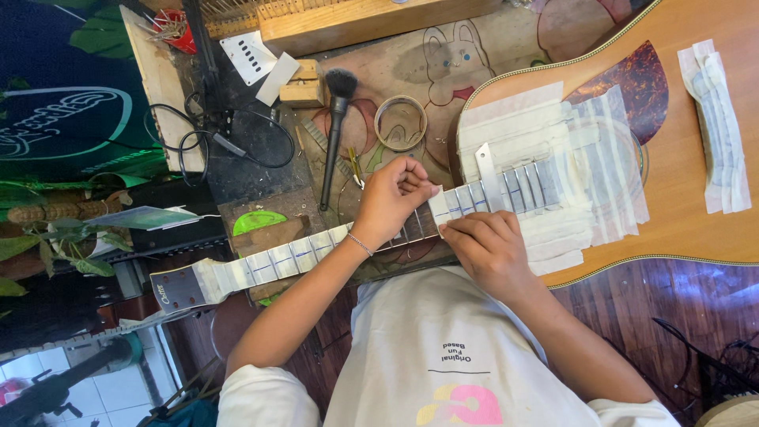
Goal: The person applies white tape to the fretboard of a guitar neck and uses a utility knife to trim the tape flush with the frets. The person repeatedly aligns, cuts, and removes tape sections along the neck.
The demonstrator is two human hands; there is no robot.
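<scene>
An acoustic guitar (696, 158) lies flat across the workbench (261, 170), body at the upper right of the frame, neck (300, 255) running down-left toward the headstock (178, 289) at the lower left. White masking tape (545, 134) covers the soundhole area and wraps the fretboard between the frets.

The left hand (391, 198) sits at frame centre, over the middle of the neck. Its fingers are curled and pinched together against the end of a tape strip (436, 204) on the fretboard; the grip is nearly closed on that strip.

The right hand (486, 245) rests just right of centre, palm down, fingers bent and pressed onto the taped fretboard beside the left hand. It does not appear to enclose any item.

A narrow metal ruler (489, 175) stands across the fretboard just above the right hand. A stack of tape strips (715, 126) lies on the guitar top at the far right.

On the bench, upper centre: a black brush (336, 126), a tape roll (401, 122) and small wooden blocks (300, 83). A black cable (229, 142) coils at upper left.
</scene>
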